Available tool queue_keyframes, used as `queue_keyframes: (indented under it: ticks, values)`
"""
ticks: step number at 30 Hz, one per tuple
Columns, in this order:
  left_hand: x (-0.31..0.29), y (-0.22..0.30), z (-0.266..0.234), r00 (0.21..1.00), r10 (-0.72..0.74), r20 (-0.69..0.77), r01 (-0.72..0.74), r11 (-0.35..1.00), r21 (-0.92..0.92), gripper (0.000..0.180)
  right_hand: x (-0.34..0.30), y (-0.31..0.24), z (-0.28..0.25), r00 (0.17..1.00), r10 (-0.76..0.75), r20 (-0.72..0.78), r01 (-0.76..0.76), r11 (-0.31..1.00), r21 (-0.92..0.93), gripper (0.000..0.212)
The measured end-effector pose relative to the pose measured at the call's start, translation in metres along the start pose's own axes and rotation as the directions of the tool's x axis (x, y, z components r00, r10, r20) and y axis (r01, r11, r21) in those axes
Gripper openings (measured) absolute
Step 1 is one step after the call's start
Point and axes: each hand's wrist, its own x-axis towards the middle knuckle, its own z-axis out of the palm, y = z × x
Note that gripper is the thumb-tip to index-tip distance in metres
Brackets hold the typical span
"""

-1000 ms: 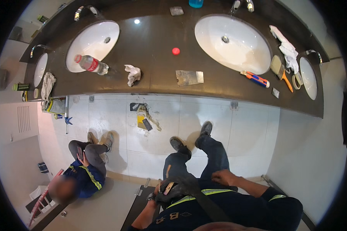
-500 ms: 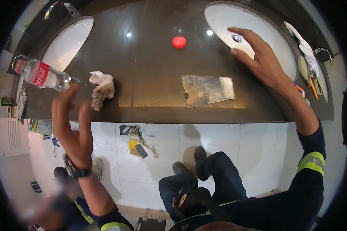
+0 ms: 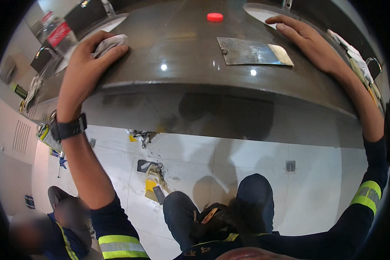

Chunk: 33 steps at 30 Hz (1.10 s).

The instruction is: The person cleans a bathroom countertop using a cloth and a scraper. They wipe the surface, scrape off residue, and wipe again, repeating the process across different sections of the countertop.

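At the left of the dark counter, my left hand [image 3: 87,65] closes over a crumpled white cloth [image 3: 112,45], thumb and fingers on either side of it. My right hand [image 3: 310,41] rests at the edge of the right sink [image 3: 258,14], fingers stretched out and holding nothing. Left of that hand lies a flat metal scraper plate [image 3: 247,52], its right end shinier. A round red cap [image 3: 215,17] sits farther back on the counter. Behind my left hand stands a clear bottle with a red label [image 3: 60,34], by the left sink [image 3: 100,29].
The counter's front edge [image 3: 203,85] runs across in front of me. White cloths [image 3: 350,50] and tools lie at the far right. On the floor are rags and a yellow piece [image 3: 151,190]. Another person [image 3: 58,225] is low at the lower left.
My left hand has moved onto the white cloth and closed on it. The view has tilted, showing the counter's front and more floor. My right hand stays by the right sink.
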Motion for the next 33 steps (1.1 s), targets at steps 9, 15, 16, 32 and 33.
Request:
queue_keyframes:
  ticks: [9, 15, 16, 32, 33]
  values:
    - [0.011, -0.016, -0.001, 0.977, 0.165, -0.133, -0.161, 0.986, 0.04, 0.055, -0.011, -0.031, -0.014, 0.998, 0.018, 0.057, -0.02, 0.999, 0.036, 0.055]
    - [0.018, -0.025, 0.021, 0.94, 0.25, -0.233, -0.253, 0.967, 0.02, 0.048, -0.015, -0.079, 0.0, 0.999, -0.024, 0.038, 0.02, 0.992, 0.121, 0.053]
    - [0.016, -0.023, 0.02, 0.943, 0.238, -0.231, -0.246, 0.969, -0.006, 0.048, -0.016, -0.09, 0.002, 0.996, -0.053, 0.066, 0.046, 0.994, 0.1, 0.052]
    - [-0.006, -0.022, 0.007, 0.819, 0.2, -0.538, -0.417, 0.852, -0.317, 0.029, -0.067, -0.189, 0.03, 0.944, 0.172, -0.282, -0.006, 0.863, 0.505, 0.033]
    - [-0.017, -0.023, 0.012, 0.732, 0.233, -0.64, -0.473, 0.85, -0.232, 0.028, -0.075, -0.202, 0.051, 0.965, 0.13, -0.229, 0.037, 0.793, 0.608, 0.029]
